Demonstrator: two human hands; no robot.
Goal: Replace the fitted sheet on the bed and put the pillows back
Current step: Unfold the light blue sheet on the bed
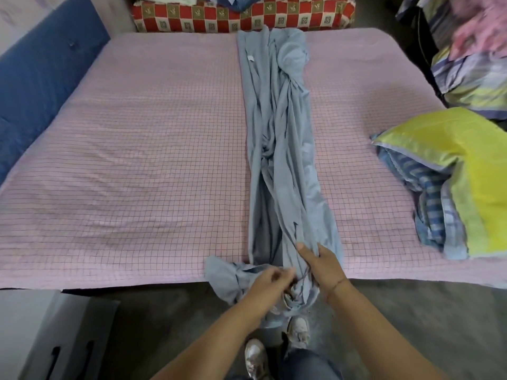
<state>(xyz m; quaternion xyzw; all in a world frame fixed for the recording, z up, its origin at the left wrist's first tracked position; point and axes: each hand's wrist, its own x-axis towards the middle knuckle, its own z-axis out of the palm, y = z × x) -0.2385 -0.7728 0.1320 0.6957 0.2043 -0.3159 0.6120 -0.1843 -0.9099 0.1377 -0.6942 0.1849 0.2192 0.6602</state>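
Note:
A grey-blue fitted sheet (277, 127) lies bunched in a long strip down the middle of the bed, from the far edge to the near edge. The mattress (142, 149) under it wears a pink cover with a thin grid pattern. At the near edge my left hand (270, 282) grips the bunched end of the sheet, which hangs over the side. My right hand (321, 266) holds the same gathered end just to the right, thumb on top. A yellow pillow (450, 149) rests on blue striped bedding at the bed's right side.
A blue padded headboard (41, 86) runs along the left. A red and white checked cushion (241, 16) lies beyond the far edge. Folded patterned bedding (472, 64) is stacked at the back right. A white cabinet (46, 335) stands near left. My shoes (297, 329) are on grey floor.

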